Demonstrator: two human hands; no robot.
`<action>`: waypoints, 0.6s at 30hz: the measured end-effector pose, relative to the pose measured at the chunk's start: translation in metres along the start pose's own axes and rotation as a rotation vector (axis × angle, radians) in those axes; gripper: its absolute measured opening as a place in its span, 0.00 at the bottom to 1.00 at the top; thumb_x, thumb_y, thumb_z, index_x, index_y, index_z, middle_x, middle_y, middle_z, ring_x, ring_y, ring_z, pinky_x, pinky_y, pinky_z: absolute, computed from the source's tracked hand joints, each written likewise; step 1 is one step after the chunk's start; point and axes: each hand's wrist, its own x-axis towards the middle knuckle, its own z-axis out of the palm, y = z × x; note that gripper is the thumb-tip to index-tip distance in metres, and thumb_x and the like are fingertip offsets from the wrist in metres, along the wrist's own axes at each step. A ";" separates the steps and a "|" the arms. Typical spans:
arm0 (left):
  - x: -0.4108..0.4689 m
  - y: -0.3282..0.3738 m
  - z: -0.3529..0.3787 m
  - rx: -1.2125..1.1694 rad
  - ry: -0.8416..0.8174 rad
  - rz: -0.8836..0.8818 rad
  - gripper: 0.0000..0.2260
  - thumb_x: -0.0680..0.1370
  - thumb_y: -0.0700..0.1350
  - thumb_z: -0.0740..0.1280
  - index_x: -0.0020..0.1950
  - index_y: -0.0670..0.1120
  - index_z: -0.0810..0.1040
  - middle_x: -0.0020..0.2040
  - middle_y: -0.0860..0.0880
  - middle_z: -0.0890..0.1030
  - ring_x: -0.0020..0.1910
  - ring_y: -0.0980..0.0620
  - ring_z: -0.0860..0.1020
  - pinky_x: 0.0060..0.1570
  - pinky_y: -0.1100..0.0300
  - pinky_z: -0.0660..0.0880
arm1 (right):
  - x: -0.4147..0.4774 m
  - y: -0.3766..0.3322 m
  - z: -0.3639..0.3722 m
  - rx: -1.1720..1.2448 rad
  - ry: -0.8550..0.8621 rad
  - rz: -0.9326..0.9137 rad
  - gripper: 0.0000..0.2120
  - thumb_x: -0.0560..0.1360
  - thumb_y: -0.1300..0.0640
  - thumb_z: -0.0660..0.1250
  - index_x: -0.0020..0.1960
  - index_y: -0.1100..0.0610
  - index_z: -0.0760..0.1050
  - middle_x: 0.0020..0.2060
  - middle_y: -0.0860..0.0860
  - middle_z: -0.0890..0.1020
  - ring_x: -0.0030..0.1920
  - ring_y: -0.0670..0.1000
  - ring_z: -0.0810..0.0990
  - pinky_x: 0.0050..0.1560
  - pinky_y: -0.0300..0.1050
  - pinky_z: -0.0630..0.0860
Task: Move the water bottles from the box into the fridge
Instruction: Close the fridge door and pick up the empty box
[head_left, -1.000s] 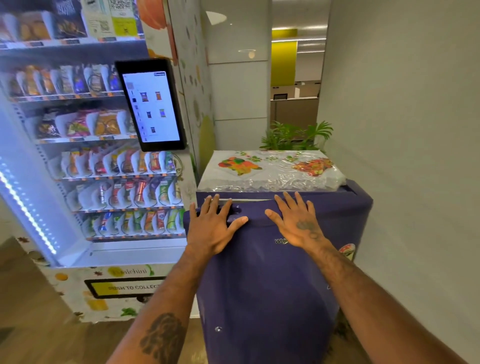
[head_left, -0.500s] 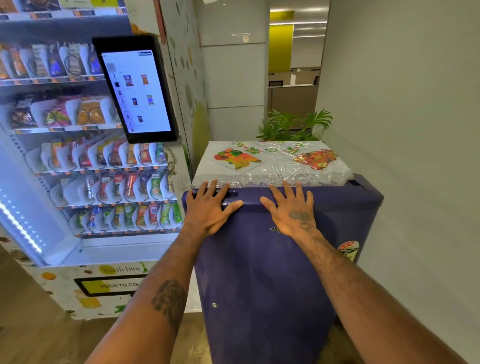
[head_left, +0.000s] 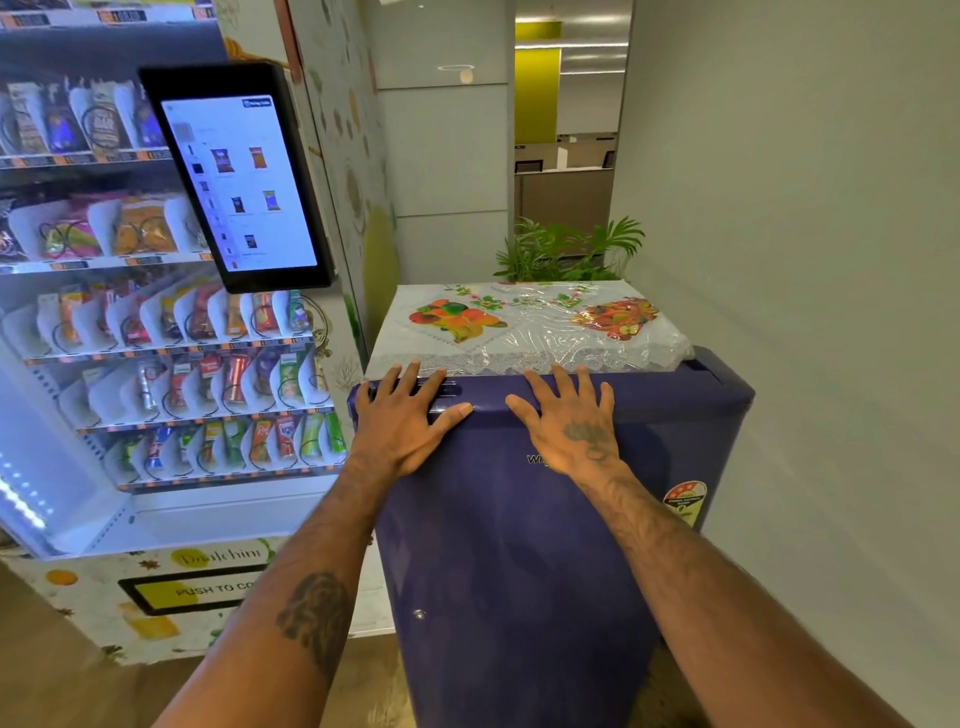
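While shut, fridge (head_left: 519, 545), its inside hidden.

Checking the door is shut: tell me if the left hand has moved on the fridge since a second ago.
No. The left hand stays flat on the fridge top corner, just below the cloth.

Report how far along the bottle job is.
Done: nothing I can confirm; no bottles or box are in view. In hand: the left hand and right hand lie flat on the top of the fridge door, which is shut. Left: cannot tell whether bottles remain, since the inside is hidden.
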 end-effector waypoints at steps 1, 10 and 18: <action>0.000 0.000 0.000 0.006 -0.003 0.000 0.47 0.66 0.79 0.31 0.79 0.60 0.54 0.81 0.50 0.53 0.79 0.46 0.50 0.74 0.38 0.48 | 0.000 0.000 0.000 0.000 0.000 0.001 0.33 0.76 0.30 0.38 0.78 0.41 0.50 0.79 0.49 0.52 0.78 0.58 0.45 0.74 0.63 0.42; 0.001 -0.001 -0.005 0.015 -0.048 0.010 0.43 0.69 0.78 0.34 0.79 0.60 0.52 0.81 0.48 0.51 0.79 0.45 0.46 0.74 0.35 0.44 | 0.000 0.002 -0.006 -0.009 -0.043 -0.022 0.36 0.75 0.29 0.36 0.79 0.42 0.47 0.79 0.50 0.49 0.78 0.58 0.43 0.74 0.64 0.41; -0.036 0.005 -0.006 0.035 -0.022 0.053 0.41 0.72 0.76 0.38 0.81 0.57 0.47 0.81 0.46 0.44 0.79 0.46 0.40 0.75 0.37 0.40 | -0.045 0.003 -0.008 -0.043 -0.034 -0.031 0.36 0.76 0.29 0.41 0.79 0.44 0.45 0.79 0.55 0.44 0.78 0.58 0.40 0.73 0.65 0.41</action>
